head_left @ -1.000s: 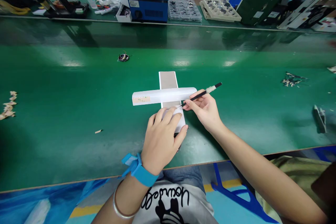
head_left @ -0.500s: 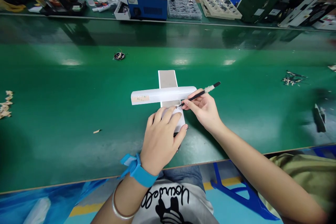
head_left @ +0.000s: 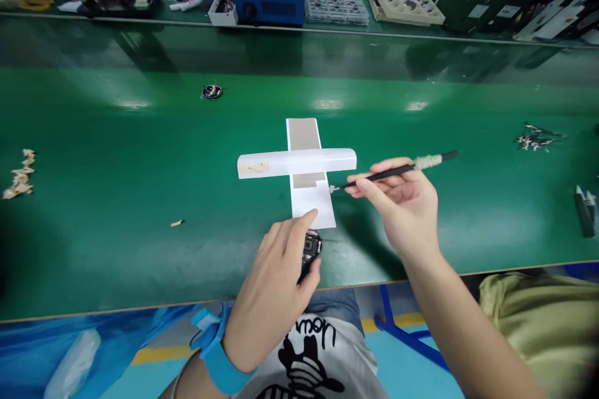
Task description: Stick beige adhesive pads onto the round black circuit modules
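My right hand (head_left: 397, 199) holds a thin black tool (head_left: 384, 173) wrapped in pale tape. A small light piece (head_left: 332, 189) sits at the tool's tip, just right of a white-edged strip (head_left: 311, 202) with grey patches. Across that strip lies a curled white sheet (head_left: 299, 163) with small orange print at its left end. My left hand (head_left: 285, 262) is beside a round black part (head_left: 311, 245) at the strip's near end, its fingers curved around the part's left side. Whether the fingers grip it cannot be made out.
A small round black part (head_left: 212, 91) lies farther back. Pale scraps (head_left: 19, 176) are at the left, dark scraps (head_left: 536, 137) at the right. A blue box (head_left: 266, 0) and parts trays (head_left: 336, 1) stand on the shelf. An olive garment (head_left: 538, 324) shows at lower right.
My right hand has moved right, off the strip, with the tool and a small light piece at its tip. My left hand has drawn back toward me, uncovering the strip's white end and the round part.
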A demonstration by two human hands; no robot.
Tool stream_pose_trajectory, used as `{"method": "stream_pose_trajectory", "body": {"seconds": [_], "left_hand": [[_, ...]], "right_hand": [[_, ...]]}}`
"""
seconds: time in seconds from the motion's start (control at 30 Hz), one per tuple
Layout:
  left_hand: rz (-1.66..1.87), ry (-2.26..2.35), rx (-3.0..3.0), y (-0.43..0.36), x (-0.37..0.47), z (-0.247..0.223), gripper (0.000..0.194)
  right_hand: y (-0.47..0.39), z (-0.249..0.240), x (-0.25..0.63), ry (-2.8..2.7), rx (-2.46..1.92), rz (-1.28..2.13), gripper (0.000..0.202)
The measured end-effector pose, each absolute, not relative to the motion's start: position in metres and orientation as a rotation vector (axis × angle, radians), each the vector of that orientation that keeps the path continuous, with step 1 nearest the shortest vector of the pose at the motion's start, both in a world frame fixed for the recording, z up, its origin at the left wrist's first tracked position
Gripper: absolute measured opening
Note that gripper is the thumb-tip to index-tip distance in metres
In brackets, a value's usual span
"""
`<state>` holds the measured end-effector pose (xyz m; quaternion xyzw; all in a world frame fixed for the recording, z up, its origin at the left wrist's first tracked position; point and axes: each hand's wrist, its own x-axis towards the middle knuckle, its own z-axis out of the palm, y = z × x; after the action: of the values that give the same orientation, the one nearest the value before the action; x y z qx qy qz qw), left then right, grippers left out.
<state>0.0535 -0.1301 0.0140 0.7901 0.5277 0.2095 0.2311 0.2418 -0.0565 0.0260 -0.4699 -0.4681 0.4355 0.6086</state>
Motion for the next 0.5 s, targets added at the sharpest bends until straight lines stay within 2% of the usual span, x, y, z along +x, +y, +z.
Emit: {"method": "stream_pose_trajectory", "body": {"seconds": [0.1,0.23,0.3,0.5], "left_hand": [[0.634,1.392,2.16,-0.134,0.052,0.012,0.061],[0.619,1.466,2.22,-0.134,0.055,0.012,0.029],[0.638,1.467,2.219,-0.134,0.056,0.01,0.019],[0.889,1.437,2.101,-0.131,0.052,0.003,0.016]], "right_hand": [[-0.084,0.021,0.235,-1.057,-1.14,0.988,0.022],[-0.113,0.011,0.222,-0.994,-1.208,0.926,0.022],[-0.125,0.007,0.214,-0.962,-1.235,0.896,0.021],[-0.149,-0.005,0.194,-0.961,-1.323,0.736,0.017]]}}
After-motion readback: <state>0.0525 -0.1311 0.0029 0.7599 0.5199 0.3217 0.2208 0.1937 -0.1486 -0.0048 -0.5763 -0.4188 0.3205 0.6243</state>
